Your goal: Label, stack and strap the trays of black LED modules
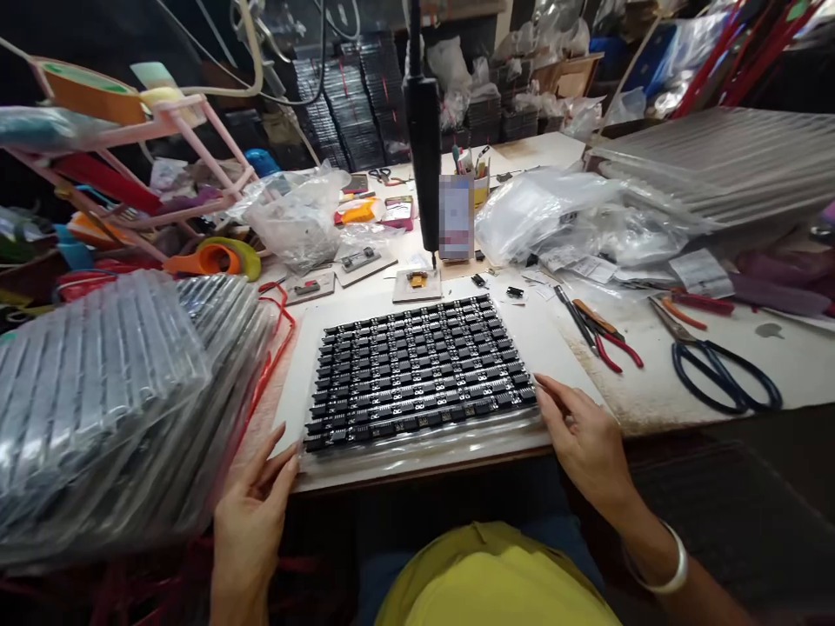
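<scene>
A clear plastic tray (417,448) filled with rows of small black components (417,365) lies on the white bench top in front of me. My left hand (251,513) rests at the tray's near left corner, fingers apart and touching its edge. My right hand (584,435) lies at the tray's near right corner, fingers on its edge. Neither hand lifts anything. A black electric screwdriver (424,165) hangs upright behind the tray, over a small fixture plate (417,285).
A tall stack of clear trays (110,391) stands at my left, another stack (724,165) at the far right. Blue-handled scissors (724,369), red-handled pliers (604,335) and tweezers lie to the right. Plastic bags (561,217), a pink rack (163,148) and tape rolls crowd the back.
</scene>
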{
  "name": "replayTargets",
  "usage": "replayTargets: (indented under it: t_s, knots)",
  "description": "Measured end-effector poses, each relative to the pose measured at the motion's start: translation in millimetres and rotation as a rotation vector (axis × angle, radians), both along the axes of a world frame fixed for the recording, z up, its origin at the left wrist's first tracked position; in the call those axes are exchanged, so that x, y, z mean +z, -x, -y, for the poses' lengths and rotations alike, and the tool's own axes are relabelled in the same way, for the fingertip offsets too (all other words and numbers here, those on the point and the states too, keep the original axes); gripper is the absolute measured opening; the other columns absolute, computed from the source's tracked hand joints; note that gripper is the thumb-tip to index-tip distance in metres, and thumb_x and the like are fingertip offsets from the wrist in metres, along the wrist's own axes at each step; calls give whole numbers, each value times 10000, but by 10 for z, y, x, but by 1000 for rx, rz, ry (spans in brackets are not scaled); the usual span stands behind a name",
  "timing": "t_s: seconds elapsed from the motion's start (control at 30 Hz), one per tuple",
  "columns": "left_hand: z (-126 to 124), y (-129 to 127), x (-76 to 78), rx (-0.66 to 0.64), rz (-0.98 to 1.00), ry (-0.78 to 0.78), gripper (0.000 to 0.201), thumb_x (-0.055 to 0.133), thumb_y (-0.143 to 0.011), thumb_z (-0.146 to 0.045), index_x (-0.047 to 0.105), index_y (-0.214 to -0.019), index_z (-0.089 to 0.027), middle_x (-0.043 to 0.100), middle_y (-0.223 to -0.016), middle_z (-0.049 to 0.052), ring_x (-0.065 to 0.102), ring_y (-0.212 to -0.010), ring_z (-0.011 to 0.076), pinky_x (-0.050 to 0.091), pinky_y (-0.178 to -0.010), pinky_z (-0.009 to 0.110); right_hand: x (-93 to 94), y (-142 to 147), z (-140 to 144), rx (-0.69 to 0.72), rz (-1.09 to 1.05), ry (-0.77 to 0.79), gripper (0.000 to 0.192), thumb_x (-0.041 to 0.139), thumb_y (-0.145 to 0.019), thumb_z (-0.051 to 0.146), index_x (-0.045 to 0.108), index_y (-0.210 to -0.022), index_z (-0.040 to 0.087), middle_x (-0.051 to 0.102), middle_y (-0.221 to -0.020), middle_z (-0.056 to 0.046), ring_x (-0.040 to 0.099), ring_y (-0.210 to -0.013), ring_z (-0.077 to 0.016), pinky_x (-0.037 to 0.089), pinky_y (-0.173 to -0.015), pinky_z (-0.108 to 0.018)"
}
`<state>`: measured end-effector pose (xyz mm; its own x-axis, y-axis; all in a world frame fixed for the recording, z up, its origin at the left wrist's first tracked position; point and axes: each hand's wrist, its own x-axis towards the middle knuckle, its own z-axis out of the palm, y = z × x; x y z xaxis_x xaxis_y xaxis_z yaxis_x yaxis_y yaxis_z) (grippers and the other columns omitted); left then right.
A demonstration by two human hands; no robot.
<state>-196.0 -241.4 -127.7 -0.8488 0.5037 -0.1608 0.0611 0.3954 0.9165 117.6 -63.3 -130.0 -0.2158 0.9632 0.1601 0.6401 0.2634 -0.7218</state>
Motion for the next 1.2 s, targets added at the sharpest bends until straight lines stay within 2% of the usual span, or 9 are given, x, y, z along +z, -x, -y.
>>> replayTargets:
  t_s: [0.17, 0.37, 0.5, 0.6, 0.77, 0.87, 0.97, 1.07, 1.2]
  knots:
    - [72, 17, 17, 22, 29, 20, 652, 750, -628, -452, 596, -1225, -237, 724, -1010, 39, 612, -1082, 247, 415, -1042, 410, -47, -69, 79, -4, -62, -3, 362, 457, -904, 412, 638, -1113, 179, 678, -1065, -111, 628, -960, -236, 476, -864, -356]
    - [96, 15, -18, 23, -12, 47, 631, 734, -626, -494, 613, -1198, -256, 716, -1022, 25, 609, -1075, 247, 395, -1056, 421, -80, 57, -30, -56, -67, -26, 447, 463, -893, 478, 603, -1156, 145, 661, -877, -67, 612, -758, -184, 490, -728, -320]
    - [70, 37, -13, -14, -30, 85, 581, 707, -648, -502, 635, -1164, -246, 691, -1094, 39, 594, -1087, 257, 429, -1011, 405, -103, 117, -63, -61, -31, -50, 462, 455, -888, 483, 586, -1173, 144, 630, -912, -72, 582, -756, -178, 472, -732, -320]
    - [53, 13, -3, -42, -61, 84, 512, 638, -725, -503, 641, -1157, -229, 675, -1131, 50, 590, -1085, 244, 445, -969, 362, -136, 113, -61, -74, -7, -44, 480, 467, -861, 507, 586, -1172, 161, 618, -908, -64, 570, -749, -181, 464, -727, -326]
    - [18, -67, -12, -75, -144, 64, 516, 593, -776, -507, 626, -1173, -179, 673, -1067, 71, 610, -955, 206, 466, -843, 300, -148, 106, -77, -93, 71, -23, 581, 451, -804, 592, 597, -1177, 171, 607, -887, -71, 574, -752, -216, 461, -737, -372]
    - [18, -93, -14, -101, -206, 99, 531, 611, -770, -497, 617, -1176, -155, 661, -990, 68, 587, -787, 162, 461, -738, 280, -82, 67, -102, -98, 104, 63, 639, 453, -761, 644, 596, -1187, 189, 617, -870, -77, 580, -722, -230, 468, -719, -397]
    - [33, -93, -13, -129, -235, 111, 516, 587, -797, -491, 607, -1187, -154, 648, -940, 59, 555, -728, 143, 448, -705, 277, 2, -9, -189, -102, 52, 227, 725, 481, -687, 712, 572, -1220, 230, 636, -850, -78, 589, -673, -239, 489, -629, -400]
    - [18, -102, -31, -118, -238, 94, 498, 540, -830, -501, 604, -1186, -159, 639, -1000, 76, 577, -804, 163, 457, -738, 293, 47, -62, -327, -113, -72, 309, 762, 509, -668, 721, 538, -1261, 243, 650, -939, -99, 622, -690, -246, 514, -580, -387]
    - [-91, -201, -73, -70, -380, 59, 539, 524, -843, -499, 518, -1282, -186, 542, -1241, 118, 533, -1079, 224, 433, -910, 366, 25, -46, -438, -179, -151, 247, 617, 516, -766, 636, 544, -1263, 272, 656, -1001, -102, 643, -711, -222, 521, -622, -365]
